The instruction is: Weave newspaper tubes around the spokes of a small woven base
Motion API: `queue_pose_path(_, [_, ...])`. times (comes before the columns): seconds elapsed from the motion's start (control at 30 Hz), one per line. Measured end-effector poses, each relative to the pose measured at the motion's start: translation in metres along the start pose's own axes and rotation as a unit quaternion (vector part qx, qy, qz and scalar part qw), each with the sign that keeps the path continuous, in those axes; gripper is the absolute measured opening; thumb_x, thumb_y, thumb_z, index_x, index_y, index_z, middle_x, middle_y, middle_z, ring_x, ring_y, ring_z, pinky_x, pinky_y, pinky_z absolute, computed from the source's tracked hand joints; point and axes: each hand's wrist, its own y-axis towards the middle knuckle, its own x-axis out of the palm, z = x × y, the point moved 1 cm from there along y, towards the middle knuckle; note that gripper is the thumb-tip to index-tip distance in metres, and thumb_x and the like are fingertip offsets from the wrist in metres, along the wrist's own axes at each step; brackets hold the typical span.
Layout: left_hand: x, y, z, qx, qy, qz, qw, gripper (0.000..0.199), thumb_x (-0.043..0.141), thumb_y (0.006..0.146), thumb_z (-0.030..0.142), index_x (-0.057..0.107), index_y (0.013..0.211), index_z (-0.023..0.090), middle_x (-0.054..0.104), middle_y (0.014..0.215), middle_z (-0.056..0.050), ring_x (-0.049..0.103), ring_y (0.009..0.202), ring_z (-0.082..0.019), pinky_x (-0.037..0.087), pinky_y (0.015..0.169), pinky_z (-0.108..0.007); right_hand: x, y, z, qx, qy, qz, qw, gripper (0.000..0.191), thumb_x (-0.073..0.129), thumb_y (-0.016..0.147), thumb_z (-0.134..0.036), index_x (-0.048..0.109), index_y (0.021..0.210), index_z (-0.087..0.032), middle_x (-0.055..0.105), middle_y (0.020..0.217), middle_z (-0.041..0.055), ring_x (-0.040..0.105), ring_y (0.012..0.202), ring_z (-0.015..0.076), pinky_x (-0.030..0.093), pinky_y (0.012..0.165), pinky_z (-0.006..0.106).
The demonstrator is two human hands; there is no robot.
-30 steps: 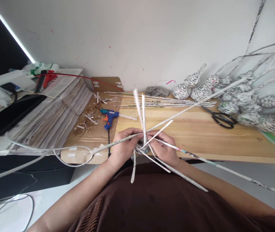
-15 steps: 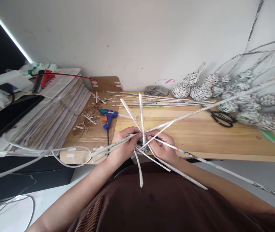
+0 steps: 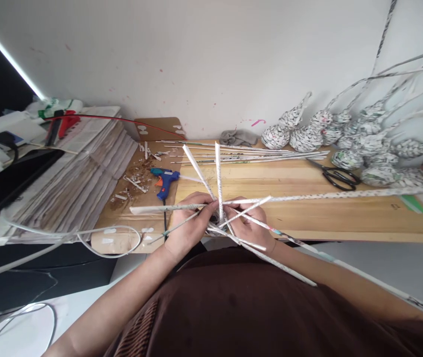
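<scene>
Both hands grip a small woven piece [image 3: 214,218] made of rolled newspaper, held close to my body at the table's front edge. My left hand [image 3: 191,225] is closed on its left side, thumb and fingers pinching near the top. On the opposite side my right hand [image 3: 248,220] is closed round it, fingertips close to the left ones. Several paper tubes fan out from the piece; one upright tube [image 3: 217,173] points away from me, and a long tube [image 3: 308,197] runs far to the right. The palms and fingers cover much of the weave.
A blue glue gun [image 3: 166,181] lies left on brown cardboard [image 3: 129,218] with paper scraps. Behind are loose paper tubes [image 3: 241,156] and a grey cloth [image 3: 239,137]. Black scissors [image 3: 339,177] and several woven paper gourd shapes [image 3: 306,139] sit right. A newspaper stack [image 3: 99,163] stands left.
The long tube on the right has swung down from a slant to nearly level. A left-hand tube has spread away from its neighbour, and the tube that hung toward me no longer shows there.
</scene>
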Motion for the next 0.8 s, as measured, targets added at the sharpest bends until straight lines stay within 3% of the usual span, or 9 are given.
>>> queue_pose_path(0.17, [0.000,0.000,-0.001,0.001,0.002,0.006,1.000,0.014,0.065,0.086,0.026,0.074,0.077,0.020,0.075,0.084,-0.005,0.069,0.083,-0.019,0.052,0.082,-0.029,-0.001,0.000,0.001,0.013,0.012,-0.015,1.000,0.015,0.068,0.088,-0.033,0.073,0.093,-0.020,0.075,0.089,0.0078,0.070,0.077,0.0200,0.055,0.066,0.028])
queue_pose_path(0.27, [-0.004,0.003,0.000,0.005,0.009,-0.035,0.999,0.014,0.063,0.086,0.025,0.074,0.078,0.019,0.075,0.082,-0.005,0.069,0.081,-0.020,0.054,0.080,-0.030,0.000,0.000,0.000,0.014,0.017,-0.023,0.999,0.014,0.068,0.088,-0.034,0.072,0.090,-0.020,0.074,0.086,0.0068,0.069,0.073,0.0185,0.054,0.065,0.028])
queue_pose_path(0.4, [-0.012,0.008,0.002,0.032,0.023,-0.112,0.993,0.012,0.064,0.085,0.024,0.076,0.082,0.020,0.076,0.085,-0.006,0.070,0.081,-0.020,0.055,0.079,-0.031,0.001,-0.001,0.003,0.073,0.060,0.007,0.995,0.022,0.077,0.079,-0.040,0.069,0.082,-0.020,0.073,0.078,0.0044,0.067,0.067,0.0179,0.054,0.059,0.027])
queue_pose_path(0.5, [-0.016,0.010,0.001,0.058,0.066,-0.133,0.987,0.012,0.065,0.085,0.023,0.076,0.086,0.021,0.077,0.087,-0.006,0.071,0.082,-0.020,0.056,0.080,-0.031,0.001,0.001,0.005,0.097,0.089,0.005,0.991,0.025,0.081,0.075,-0.041,0.070,0.082,-0.019,0.071,0.075,0.0028,0.065,0.064,0.0162,0.052,0.056,0.025])
queue_pose_path(0.57, [-0.016,0.009,-0.001,0.073,0.098,-0.114,0.986,0.011,0.064,0.085,0.021,0.075,0.087,0.021,0.077,0.086,-0.005,0.071,0.082,-0.020,0.055,0.082,-0.032,0.000,0.004,0.005,0.111,0.105,-0.008,0.988,0.026,0.082,0.075,-0.042,0.070,0.080,-0.020,0.070,0.073,0.0020,0.063,0.062,0.0150,0.051,0.053,0.024])
queue_pose_path(0.7, [-0.014,0.006,-0.002,0.050,0.116,-0.009,0.992,0.010,0.063,0.084,0.021,0.072,0.081,0.020,0.075,0.082,-0.004,0.070,0.080,-0.020,0.055,0.078,-0.030,-0.002,0.009,0.006,0.147,0.160,-0.047,0.975,0.035,0.077,0.078,-0.052,0.070,0.074,-0.018,0.066,0.062,0.0009,0.056,0.051,0.0116,0.047,0.046,0.023])
queue_pose_path(0.8, [-0.014,0.003,-0.003,0.033,0.134,0.044,0.989,0.010,0.063,0.083,0.023,0.071,0.081,0.019,0.075,0.083,-0.005,0.070,0.080,-0.021,0.055,0.079,-0.031,-0.003,0.008,0.007,0.148,0.181,-0.084,0.969,0.035,0.077,0.078,-0.051,0.075,0.084,-0.016,0.071,0.071,0.0036,0.060,0.054,0.0116,0.049,0.046,0.022])
